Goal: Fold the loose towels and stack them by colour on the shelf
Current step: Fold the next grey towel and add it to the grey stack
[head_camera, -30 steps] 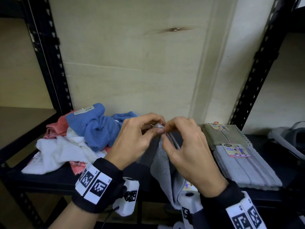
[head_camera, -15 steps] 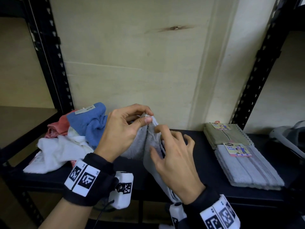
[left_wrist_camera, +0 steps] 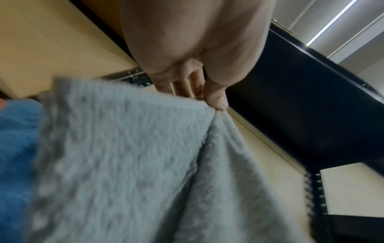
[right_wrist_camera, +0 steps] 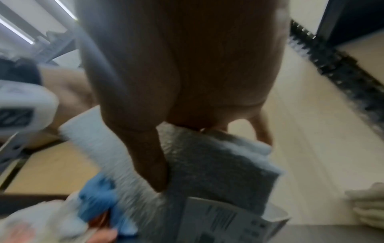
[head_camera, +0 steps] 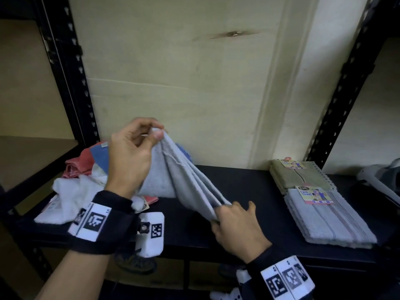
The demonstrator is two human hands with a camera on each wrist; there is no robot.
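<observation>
My left fingers (head_camera: 159, 135) pinch the grey towel's (head_camera: 179, 180) top corner; my right hand (head_camera: 236, 224) grips its lower end above the shelf (head_camera: 249, 182).

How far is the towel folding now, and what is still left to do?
Done: two folded towels lie at the right of the shelf. In hand: left hand and right hand stretch a grey towel, not yet folded. Left: the loose pile of white, blue and pink towels.

My grey towel (head_camera: 173, 180) hangs bunched in pleats above the shelf (head_camera: 249, 187), beside the loose towel pile (head_camera: 80, 180).
</observation>
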